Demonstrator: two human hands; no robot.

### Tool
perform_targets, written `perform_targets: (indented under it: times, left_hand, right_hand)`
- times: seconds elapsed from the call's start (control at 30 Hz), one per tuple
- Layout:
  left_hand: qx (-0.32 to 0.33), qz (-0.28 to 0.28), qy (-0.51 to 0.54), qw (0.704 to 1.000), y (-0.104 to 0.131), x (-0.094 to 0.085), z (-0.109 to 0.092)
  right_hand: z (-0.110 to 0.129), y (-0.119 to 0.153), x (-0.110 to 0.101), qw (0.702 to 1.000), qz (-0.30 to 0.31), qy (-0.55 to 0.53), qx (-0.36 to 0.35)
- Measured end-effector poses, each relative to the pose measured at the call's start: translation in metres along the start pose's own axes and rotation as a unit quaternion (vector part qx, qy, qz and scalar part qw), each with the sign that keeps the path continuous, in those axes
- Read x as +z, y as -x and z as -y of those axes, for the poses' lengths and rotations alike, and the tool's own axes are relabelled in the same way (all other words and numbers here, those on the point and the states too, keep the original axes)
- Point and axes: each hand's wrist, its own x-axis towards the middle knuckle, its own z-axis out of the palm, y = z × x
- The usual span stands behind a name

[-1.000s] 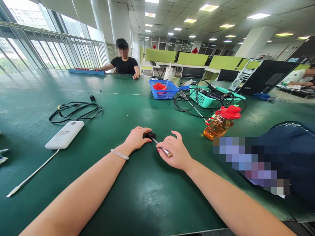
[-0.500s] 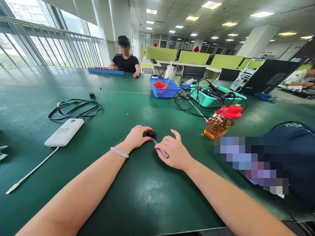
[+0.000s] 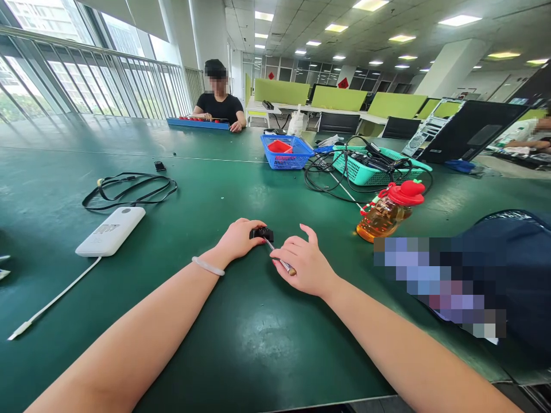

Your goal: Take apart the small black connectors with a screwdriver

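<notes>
My left hand rests on the green table and pinches a small black block-shaped part between thumb and fingers. What kind of part it is, I cannot make out. In my right hand is a slim screwdriver with a thin metal shaft and a brass-coloured end. Its tip points up and left and meets the near side of the black part, close to my left thumb. The right index finger sticks up, while the other fingers curl round the handle.
To the left are a white power bank with a cable and a coiled black cable. Beyond my hands stand a blue basket, a teal basket with cords and an amber bottle. Across sits a person with a blue tray.
My hands, the black part and the screwdriver hold almost the same pose. Across the table, the blue tray by the other person has shifted to the right.
</notes>
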Motion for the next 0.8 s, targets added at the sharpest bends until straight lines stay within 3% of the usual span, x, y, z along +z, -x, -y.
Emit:
perform_targets:
  times: [0.47,0.8]
  left_hand:
    - [-0.008,0.006,-0.003,1.000,0.0006,-0.0023,-0.0039]
    - [-0.005,0.001,0.007,1.000,-0.0006,-0.0008,-0.0021]
  right_hand:
    - [-0.0009,0.0012,0.0032,1.000,0.027,-0.006,0.004]
    - [-0.0002,0.0008,0.0010,1.000,-0.010,-0.001,0.010]
